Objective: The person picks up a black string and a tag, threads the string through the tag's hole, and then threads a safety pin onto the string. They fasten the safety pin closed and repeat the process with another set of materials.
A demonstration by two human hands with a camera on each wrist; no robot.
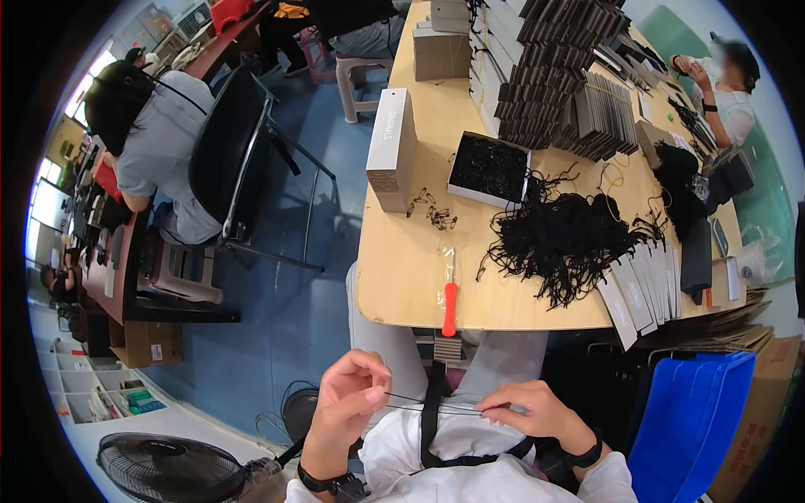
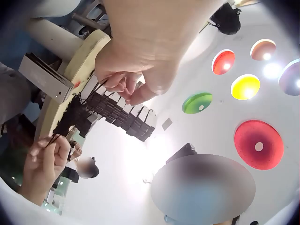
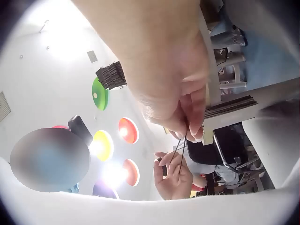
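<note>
A thin black cord (image 1: 461, 412) runs in two strands between my hands, over my lap. My left hand (image 1: 348, 404) pinches one end between thumb and fingertips, its other fingers bent. The opposite end is pinched by my right hand (image 1: 535, 409), thumb against the fingers. In the right wrist view the two strands stretch from the right hand (image 3: 180, 105) towards the left hand (image 3: 173, 182). A big heap of similar black cords (image 1: 562, 239) lies on the table (image 1: 398, 285) ahead of me.
On the table stand a white box marked ORIGINALS (image 1: 390, 142), small safety pins (image 1: 440, 218), an open box of black pieces (image 1: 493, 168), stacked grey tags (image 1: 537, 92) and a red-handled tool (image 1: 450, 310). A blue bin (image 1: 692, 427) is at right, a fan (image 1: 172, 468) at left.
</note>
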